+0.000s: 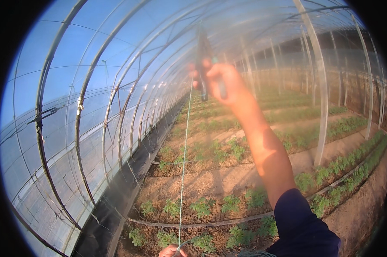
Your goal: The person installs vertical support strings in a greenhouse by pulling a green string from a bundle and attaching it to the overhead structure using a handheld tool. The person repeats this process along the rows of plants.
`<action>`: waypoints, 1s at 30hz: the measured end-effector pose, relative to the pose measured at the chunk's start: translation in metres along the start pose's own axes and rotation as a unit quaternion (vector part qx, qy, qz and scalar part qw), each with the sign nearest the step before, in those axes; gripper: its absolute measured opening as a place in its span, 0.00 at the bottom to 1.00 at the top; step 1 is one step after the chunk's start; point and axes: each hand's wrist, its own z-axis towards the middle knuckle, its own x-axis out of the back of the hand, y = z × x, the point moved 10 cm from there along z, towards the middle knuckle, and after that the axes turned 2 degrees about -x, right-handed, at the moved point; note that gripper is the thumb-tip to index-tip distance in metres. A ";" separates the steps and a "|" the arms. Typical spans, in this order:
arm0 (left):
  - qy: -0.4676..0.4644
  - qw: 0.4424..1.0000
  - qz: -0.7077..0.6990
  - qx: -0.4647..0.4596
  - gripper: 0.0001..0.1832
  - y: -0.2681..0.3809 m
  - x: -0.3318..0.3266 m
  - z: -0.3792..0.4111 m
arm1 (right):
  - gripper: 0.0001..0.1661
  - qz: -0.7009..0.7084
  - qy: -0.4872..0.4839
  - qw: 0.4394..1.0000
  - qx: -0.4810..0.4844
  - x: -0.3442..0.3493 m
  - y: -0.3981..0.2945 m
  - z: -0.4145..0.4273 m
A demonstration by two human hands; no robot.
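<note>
My right hand [227, 78] is raised in front of me, its fingers around a pair of pliers [203, 91]. The pliers point upward, and their jaws are blurred. A pale green twine [184, 160] runs down from beside the right hand's fingers to my left hand [171, 251]. Whether the right fingers also hold the twine, I cannot tell. At the bottom edge, the left hand pinches the twine's lower part and is only partly in view. A loose strand of twine [196, 237] trails rightward from it.
Curved greenhouse poles [79, 128] with wires and clear plastic film [42, 180] stand at left. Rows of young plants [203, 207] grow in soil, with a drip hose [212, 224] between them. An upright post [322, 96] rises at right. Bundled twine [254, 253] shows at the bottom.
</note>
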 end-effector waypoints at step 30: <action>0.008 0.997 0.065 0.052 0.07 -0.009 0.021 0.008 | 0.33 0.003 -0.005 0.999 0.039 -0.006 -0.003 0.004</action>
